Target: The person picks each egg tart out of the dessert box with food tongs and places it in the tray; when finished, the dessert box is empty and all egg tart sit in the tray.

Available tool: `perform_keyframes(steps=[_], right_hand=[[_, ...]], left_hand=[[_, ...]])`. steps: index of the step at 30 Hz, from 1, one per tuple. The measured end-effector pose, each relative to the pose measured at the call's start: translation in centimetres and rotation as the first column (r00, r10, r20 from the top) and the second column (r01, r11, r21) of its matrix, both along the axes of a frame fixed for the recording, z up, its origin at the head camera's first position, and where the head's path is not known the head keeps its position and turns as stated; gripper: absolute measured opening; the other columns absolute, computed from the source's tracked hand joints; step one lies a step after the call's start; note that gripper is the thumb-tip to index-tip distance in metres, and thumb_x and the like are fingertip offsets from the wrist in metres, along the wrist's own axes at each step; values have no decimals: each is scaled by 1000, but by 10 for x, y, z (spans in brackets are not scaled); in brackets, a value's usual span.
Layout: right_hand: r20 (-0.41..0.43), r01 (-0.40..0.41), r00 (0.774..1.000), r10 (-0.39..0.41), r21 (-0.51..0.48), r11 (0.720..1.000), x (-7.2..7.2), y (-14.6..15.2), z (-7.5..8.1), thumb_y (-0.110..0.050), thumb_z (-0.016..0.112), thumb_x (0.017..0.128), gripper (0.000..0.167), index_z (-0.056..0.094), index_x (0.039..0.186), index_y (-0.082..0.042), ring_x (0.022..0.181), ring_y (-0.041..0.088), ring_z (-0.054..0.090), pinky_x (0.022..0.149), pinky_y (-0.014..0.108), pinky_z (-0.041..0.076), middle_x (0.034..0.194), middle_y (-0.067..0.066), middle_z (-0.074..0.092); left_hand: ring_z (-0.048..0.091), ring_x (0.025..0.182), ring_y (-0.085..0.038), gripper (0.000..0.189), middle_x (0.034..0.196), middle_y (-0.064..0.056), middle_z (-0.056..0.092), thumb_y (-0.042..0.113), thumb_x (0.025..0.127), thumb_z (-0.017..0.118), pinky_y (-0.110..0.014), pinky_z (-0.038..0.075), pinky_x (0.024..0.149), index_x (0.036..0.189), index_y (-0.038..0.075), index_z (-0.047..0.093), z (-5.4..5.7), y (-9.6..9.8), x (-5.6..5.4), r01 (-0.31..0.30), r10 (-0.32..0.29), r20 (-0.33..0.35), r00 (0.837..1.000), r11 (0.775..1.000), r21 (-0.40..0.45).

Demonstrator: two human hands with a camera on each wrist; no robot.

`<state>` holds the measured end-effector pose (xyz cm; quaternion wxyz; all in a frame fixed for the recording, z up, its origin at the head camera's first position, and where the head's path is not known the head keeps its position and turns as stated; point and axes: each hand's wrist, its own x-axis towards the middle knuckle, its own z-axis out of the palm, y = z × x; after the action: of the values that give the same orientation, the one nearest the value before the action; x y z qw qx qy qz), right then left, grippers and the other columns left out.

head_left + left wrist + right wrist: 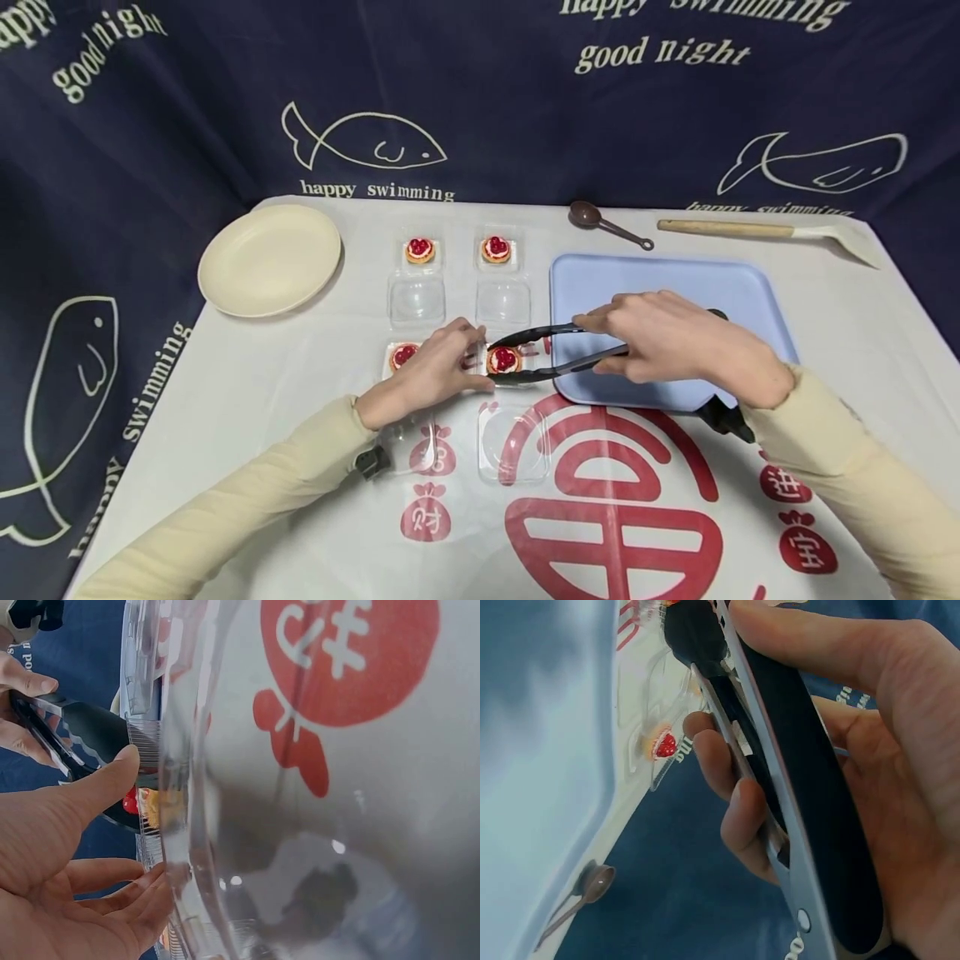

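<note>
Item: black tongs (pixel 581 364), one pair, held by the right hand (pixel 667 337), its grip curled round the handles. One red-topped tart (pixel 504 360) is seated in a clear box (pixel 528 357), flanked by the tongs' tips. The box's left edge is touched by the left hand (pixel 435 362), grip spread. A blue tray (pixel 675 279) is placed just beside, on the tabletop (pixel 330 367).

The head camera faces forward and down over the table (pixel 322 358); both close wrist views share the tongs (pixel 810 780).
</note>
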<state>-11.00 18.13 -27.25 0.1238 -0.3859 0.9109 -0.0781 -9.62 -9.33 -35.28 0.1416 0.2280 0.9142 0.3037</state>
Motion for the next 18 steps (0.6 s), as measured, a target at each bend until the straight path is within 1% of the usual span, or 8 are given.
perform_keyframes(steps=[2, 5, 7, 8, 11, 14, 16, 18], right_hand=[[-13, -3, 1000, 3, -21, 1000, 1, 4, -1, -21, 81, 78, 49, 68, 123, -5, 53, 4, 43, 46, 26, 36, 111, 10, 71], [-18, 13, 1000, -14, -48, 999, 2, 12, -2, -22, 82, 78, 49, 69, 122, -5, 66, 6, 56, 54, 27, 44, 112, 8, 71], [-6, 34, 999, -35, -69, 997, 2, 20, -2, -23, 82, 78, 50, 68, 123, -6, 73, 7, 59, 60, 28, 47, 114, 6, 71], [1, 40, 999, -40, -89, 995, 2, 24, -2, -24, 82, 78, 51, 68, 123, -5, 75, 7, 60, 61, 28, 47, 115, 6, 71], [28, 58, 998, -54, -168, 984, -1, 40, -4, -25, 82, 78, 53, 67, 125, -5, 65, 1, 52, 54, 22, 43, 112, 4, 71], [2, 52, 999, -53, -257, 965, -4, 58, -9, -24, 83, 77, 53, 67, 123, -3, 54, -3, 40, 46, 18, 34, 103, 2, 71], [-9, 78, 996, -85, -293, 953, -6, 71, -11, -22, 84, 76, 53, 68, 123, -3, 49, -4, 36, 43, 16, 31, 96, -1, 68], [-33, 119, 990, -134, -298, 947, -7, 85, -13, -20, 84, 75, 53, 68, 123, -3, 47, -4, 34, 43, 16, 30, 90, -4, 67]], left_hand=[[52, 80, -18, 74, 106, -15, 60, 22, 73, 86, -26, 49, 66, 131, -11, 54, 0, 0, 1, 0, 0, 2, 1000, 1000, -6], [53, 82, -19, 74, 108, -16, 60, 22, 74, 85, -27, 50, 68, 132, -11, 53, 1, 0, 1, -2, 2, 6, 1000, 1000, -9], [53, 82, -19, 75, 108, -16, 60, 22, 74, 85, -27, 49, 67, 133, -10, 52, 1, 0, 1, -3, 3, 10, 1000, 1000, -11], [52, 81, -19, 75, 108, -16, 60, 22, 74, 85, -26, 49, 67, 133, -10, 52, 1, -1, 1, -4, 4, 10, 1000, 1000, -12], [50, 79, -18, 73, 106, -15, 59, 22, 74, 85, -26, 48, 65, 132, -10, 53, 1, -1, 2, -9, 9, 11, 1000, 1000, -10], [52, 80, -19, 72, 106, -15, 59, 21, 74, 85, -27, 49, 66, 131, -11, 53, 1, -1, 3, -8, 8, 10, 1000, 1000, 0], [53, 81, -20, 72, 107, -16, 59, 20, 75, 85, -28, 49, 67, 131, -12, 53, 2, 0, 3, -1, 1, 6, 1000, 1000, 5], [53, 82, -20, 73, 108, -17, 59, 20, 75, 84, -28, 49, 68, 132, -13, 52, 2, 1, 4, 7, -7, -1, 1000, 1000, 6]])
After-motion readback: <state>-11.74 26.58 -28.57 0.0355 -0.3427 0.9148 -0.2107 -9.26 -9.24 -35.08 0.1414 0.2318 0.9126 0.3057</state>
